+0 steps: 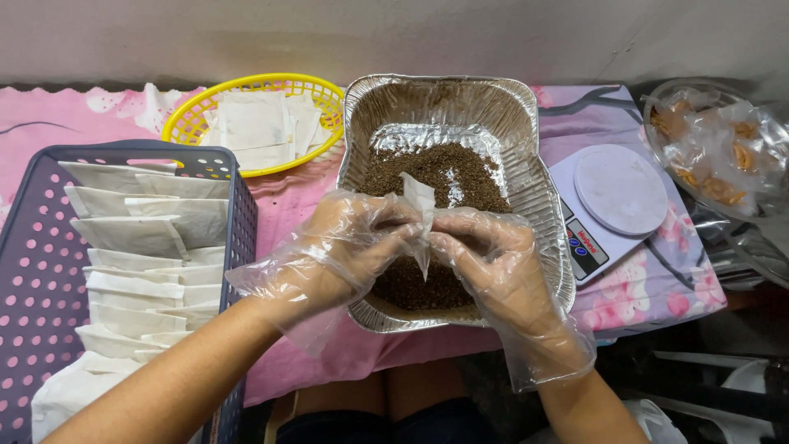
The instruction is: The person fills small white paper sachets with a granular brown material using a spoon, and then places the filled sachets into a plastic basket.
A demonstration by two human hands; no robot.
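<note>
Both my hands wear loose clear plastic gloves and meet over a foil tray (526, 156) that holds brown granular material (444, 173). My left hand (349, 247) and my right hand (485, 255) pinch a small white paper sachet (419, 201) between them, held upright above the granules. The sachet's top sticks up above my fingertips and its lower end hangs below them.
A purple perforated basket (41, 271) at the left holds several white sachets in a row. A yellow oval basket (189, 123) behind it holds more flat sachets. A white kitchen scale (616, 193) stands right of the tray, with clear bags of snacks (715, 164) beyond. A pink flowered cloth (288, 205) covers the table.
</note>
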